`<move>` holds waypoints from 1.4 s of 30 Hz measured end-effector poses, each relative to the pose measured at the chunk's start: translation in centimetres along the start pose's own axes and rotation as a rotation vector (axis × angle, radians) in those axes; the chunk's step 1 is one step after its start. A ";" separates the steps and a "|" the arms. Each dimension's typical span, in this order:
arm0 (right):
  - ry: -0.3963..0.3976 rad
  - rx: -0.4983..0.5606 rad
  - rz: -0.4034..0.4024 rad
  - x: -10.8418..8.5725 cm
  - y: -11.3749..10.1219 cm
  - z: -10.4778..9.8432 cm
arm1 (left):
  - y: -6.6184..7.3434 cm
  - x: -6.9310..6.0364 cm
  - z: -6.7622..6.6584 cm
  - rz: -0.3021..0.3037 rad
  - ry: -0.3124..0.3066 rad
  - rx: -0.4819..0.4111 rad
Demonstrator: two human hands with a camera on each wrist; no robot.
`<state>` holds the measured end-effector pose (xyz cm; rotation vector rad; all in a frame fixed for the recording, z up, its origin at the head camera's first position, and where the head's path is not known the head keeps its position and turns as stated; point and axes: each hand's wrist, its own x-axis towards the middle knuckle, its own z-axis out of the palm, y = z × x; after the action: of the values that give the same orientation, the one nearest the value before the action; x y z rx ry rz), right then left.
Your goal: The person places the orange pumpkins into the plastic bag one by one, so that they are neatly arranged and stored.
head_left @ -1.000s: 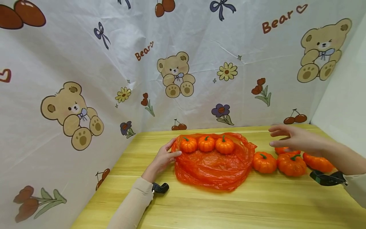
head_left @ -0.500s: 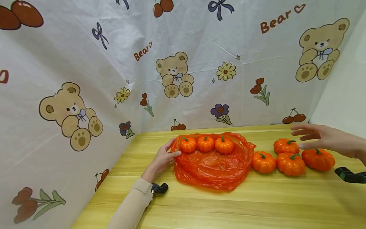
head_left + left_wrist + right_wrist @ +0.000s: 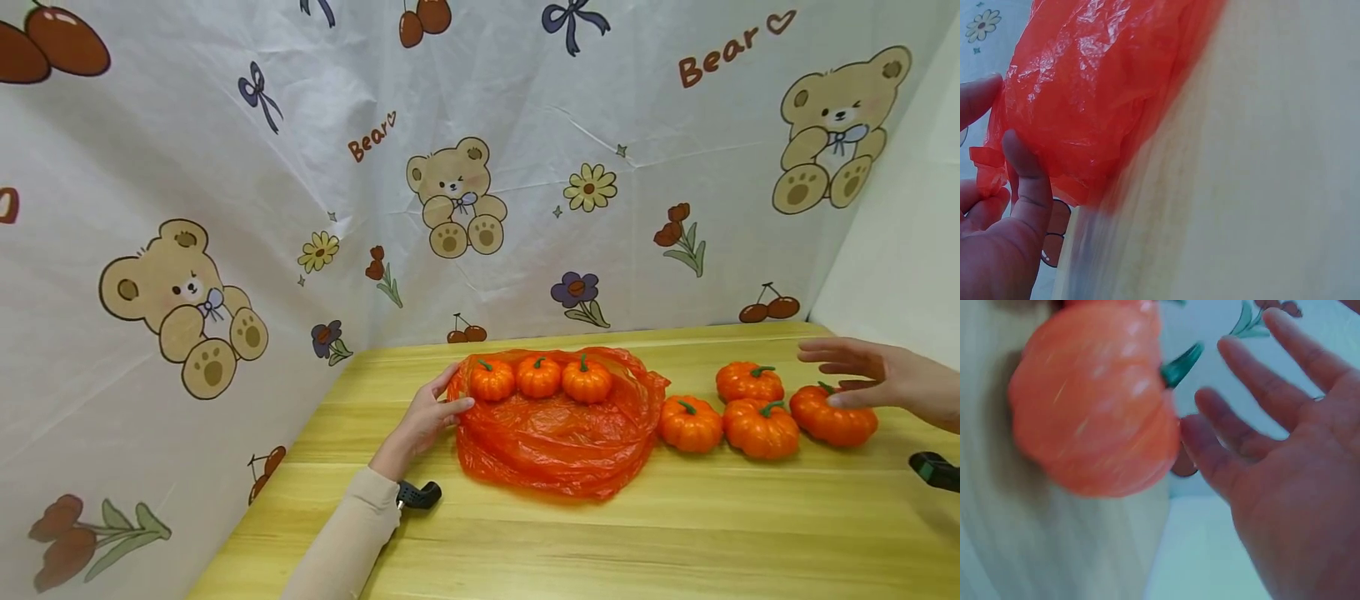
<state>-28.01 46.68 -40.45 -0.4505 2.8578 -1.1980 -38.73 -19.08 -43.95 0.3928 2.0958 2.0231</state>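
A red plastic bag [image 3: 555, 450] lies spread on the table, its mouth towards me, with three small orange pumpkins [image 3: 538, 377] in a row at its back. My left hand [image 3: 427, 417] grips the bag's left edge; in the left wrist view the thumb and fingers are on either side of the thin red film [image 3: 1085, 87]. At the right, my right hand [image 3: 888, 379] hovers by the rightmost pumpkin [image 3: 832, 421], fingers spread and holding nothing. The right wrist view has this pumpkin [image 3: 1094, 403] with its green stem close to the fingertips.
Three more pumpkins stand together right of the bag: a near-left one [image 3: 691, 425], a middle one [image 3: 761, 429] and a back one [image 3: 750, 382]. The wooden table [image 3: 570, 542] meets a bear-patterned cloth [image 3: 465, 283] behind and at the left.
My right hand has moved right, from above the pumpkin group to the rightmost pumpkin. My left hand and the bag have stayed in place.
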 end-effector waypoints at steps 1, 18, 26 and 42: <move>0.005 0.004 0.007 0.0 0.4 0.0 | 0.0 0.0 0.0 -0.004 -0.002 -0.001; 0.114 -0.024 0.086 -0.7 1.8 1.1 | 0.1 0.0 0.1 0.000 0.001 0.012; 0.111 -0.109 0.117 -0.6 1.3 1.4 | -0.3 0.0 0.0 -0.001 -0.002 0.009; 0.066 -0.007 0.174 -0.9 2.4 2.8 | -0.3 0.2 -0.1 -0.005 0.003 -0.010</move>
<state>-27.45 46.59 -44.23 -0.1607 2.8850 -1.1943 -38.93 -19.09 -44.22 0.3834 2.0860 2.0316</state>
